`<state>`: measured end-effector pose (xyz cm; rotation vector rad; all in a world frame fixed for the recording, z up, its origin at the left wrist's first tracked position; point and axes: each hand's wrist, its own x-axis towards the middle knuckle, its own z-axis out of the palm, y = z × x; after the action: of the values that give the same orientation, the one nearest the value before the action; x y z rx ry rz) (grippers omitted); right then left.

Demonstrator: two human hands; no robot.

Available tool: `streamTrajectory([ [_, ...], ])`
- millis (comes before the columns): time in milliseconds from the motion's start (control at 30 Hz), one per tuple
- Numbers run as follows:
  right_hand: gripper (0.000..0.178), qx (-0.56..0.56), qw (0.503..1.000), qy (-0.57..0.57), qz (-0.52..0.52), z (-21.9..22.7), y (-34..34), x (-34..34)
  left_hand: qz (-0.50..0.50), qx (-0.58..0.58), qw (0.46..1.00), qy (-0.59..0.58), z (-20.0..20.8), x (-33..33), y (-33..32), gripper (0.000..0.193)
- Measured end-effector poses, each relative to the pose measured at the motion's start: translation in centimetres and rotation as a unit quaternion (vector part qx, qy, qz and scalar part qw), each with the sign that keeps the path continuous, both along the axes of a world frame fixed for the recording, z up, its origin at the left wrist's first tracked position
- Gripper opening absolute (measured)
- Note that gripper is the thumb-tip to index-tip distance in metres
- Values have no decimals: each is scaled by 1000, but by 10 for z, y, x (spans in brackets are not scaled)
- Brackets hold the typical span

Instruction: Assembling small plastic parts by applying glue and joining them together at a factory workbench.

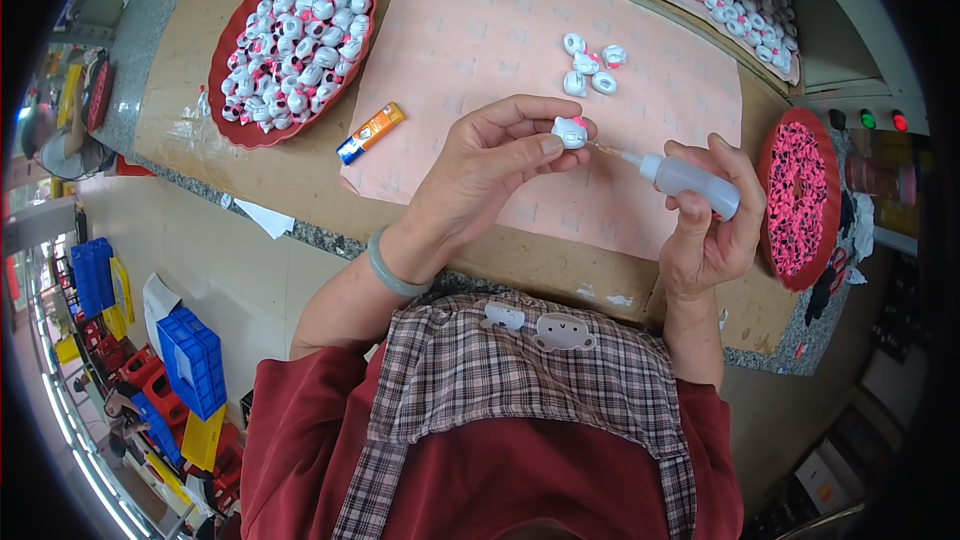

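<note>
Between the thumb and fingers of my left hand (500, 150) is a small white figurine head (570, 131) with a bit of pink on it. My right hand (712, 230) grips a translucent squeeze bottle (692, 185), tilted so its thin needle tip meets or nearly meets the figurine head; I cannot tell if they touch. Beyond my hands, several more white figurine heads (585, 62) lie on the pink paper sheet (470, 50). To the right stands a red tray (832, 202) filled with small pink and black pieces (795, 155).
A scalloped red bowl (222, 70) heaped with white figurine heads (300, 35) stands at the far left. Near it lies an orange and blue tube box (371, 133). A machine with a belt (690, 0) runs along the back, with green and red lights (883, 121) at right.
</note>
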<state>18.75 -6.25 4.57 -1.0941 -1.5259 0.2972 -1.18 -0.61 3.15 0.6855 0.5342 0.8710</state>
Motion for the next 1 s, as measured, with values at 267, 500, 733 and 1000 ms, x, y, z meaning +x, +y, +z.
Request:
streamTrajectory([
  [267, 38, -18, 1000, -13, -1, 2, 1, 0, 5, 2, 1000, 17, -2, 0, 0, 31],
  [500, 38, -16, 1000, -3, -5, 1, 0, 0, -9, -9, 1000, 6, -1, 3, -2, 30],
  [733, 39, 7, 1000, -5, -10, -5, 0, 1, -23, -23, 999, -8, -1, 1, -1, 29],
  [1000, 40, 11, 1000, -19, 0, -4, -1, 3, -18, -75, 996, -49, -2, -1, 0, 31],
])
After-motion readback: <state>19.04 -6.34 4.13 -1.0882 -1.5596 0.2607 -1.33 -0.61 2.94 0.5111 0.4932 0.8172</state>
